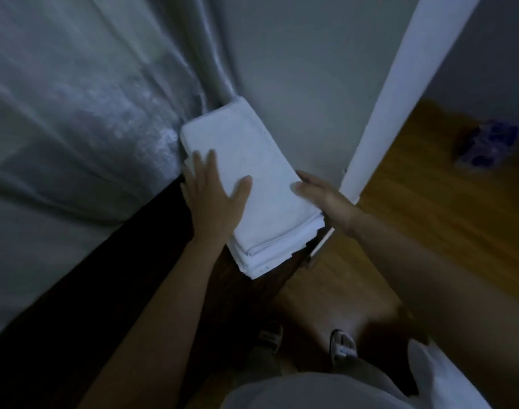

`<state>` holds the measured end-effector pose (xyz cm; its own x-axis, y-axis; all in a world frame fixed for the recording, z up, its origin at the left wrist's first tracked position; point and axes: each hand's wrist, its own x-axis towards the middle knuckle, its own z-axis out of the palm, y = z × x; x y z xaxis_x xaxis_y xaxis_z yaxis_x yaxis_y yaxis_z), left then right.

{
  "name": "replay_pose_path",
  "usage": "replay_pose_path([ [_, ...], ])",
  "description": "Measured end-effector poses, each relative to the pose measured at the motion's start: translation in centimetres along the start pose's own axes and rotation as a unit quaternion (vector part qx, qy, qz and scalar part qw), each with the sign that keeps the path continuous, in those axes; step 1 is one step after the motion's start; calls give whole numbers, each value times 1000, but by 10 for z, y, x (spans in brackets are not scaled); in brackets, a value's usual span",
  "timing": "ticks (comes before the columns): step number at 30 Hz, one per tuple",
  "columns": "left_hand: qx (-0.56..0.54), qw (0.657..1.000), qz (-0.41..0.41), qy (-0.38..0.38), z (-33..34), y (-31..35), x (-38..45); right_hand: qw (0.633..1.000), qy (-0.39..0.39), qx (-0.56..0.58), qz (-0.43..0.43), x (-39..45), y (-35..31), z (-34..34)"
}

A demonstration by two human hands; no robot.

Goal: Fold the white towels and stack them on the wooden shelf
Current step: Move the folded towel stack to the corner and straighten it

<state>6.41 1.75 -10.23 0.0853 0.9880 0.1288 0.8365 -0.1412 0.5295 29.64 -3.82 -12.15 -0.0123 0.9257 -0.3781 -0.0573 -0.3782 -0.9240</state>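
Several folded white towels (252, 184): stacked in one pile on the dark wooden shelf (237, 293), at its far end; the pile's near edges fan out slightly above the shelf's front edge.
Left hand (214, 199): fingers spread and straight, palm flat on the left side of the top towel.
Right hand (323, 199): fingers straight, laid against the pile's right edge, thumb on top.
Grey curtain (84, 122): hangs just beside the pile's left edge.
White door frame (391, 93): right of the pile.
Wooden floor (429, 219): below, with the person's sandalled feet (342, 346).
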Motion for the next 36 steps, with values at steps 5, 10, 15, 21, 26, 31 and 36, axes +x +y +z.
replay_pose_path([
  [5,-476,830,-281,-67,2,-9,-41,998,-9,57,17,12,-4,12],
  [10,-647,704,-285,-73,31,-6,-60,994,-7,106,31,12,9,16],
  [15,-666,696,-263,-56,48,-16,-54,996,4,88,30,21,13,15],
  [21,-574,770,-271,-58,38,-32,-44,979,-3,-198,51,33,-41,14],
  [26,-559,786,-258,-58,28,-39,-28,814,100,-510,-259,70,-107,79],
  [31,-573,776,-261,-47,23,-58,13,664,-13,-681,-307,139,-126,156],
  [36,-557,779,-288,-15,28,-89,59,629,-44,-743,-225,162,-92,172],
])
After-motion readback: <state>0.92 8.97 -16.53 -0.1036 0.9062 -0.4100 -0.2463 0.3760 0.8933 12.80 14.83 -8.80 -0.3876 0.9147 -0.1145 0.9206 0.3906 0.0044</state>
